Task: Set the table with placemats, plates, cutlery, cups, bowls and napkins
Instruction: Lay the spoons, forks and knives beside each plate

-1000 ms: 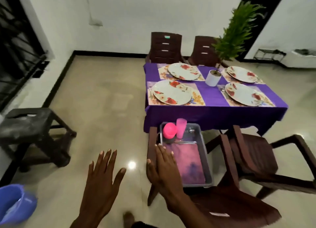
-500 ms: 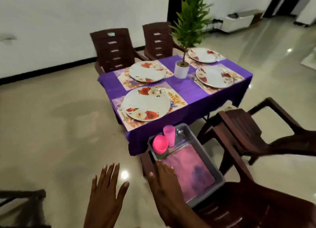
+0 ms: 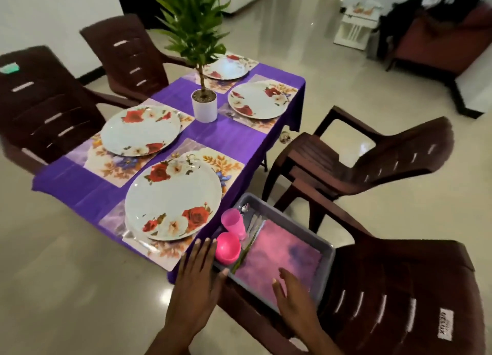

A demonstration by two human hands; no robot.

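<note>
Both hands are released, fingers straight. The left hand (image 3: 195,282) has the pink bowl (image 3: 228,248) just right of its fingertips; the right hand (image 3: 295,297) hovers over the pink napkin (image 3: 279,251) in the grey tray (image 3: 326,269).

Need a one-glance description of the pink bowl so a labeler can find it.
Start at the purple table; off its near corner a grey tray sits on a brown chair. The bowl lies upside down in the tray's near-left corner, just right of the left hand's fingertips. It is the low, round pink dome; the pink cup behind it stands tall and upright.
</note>
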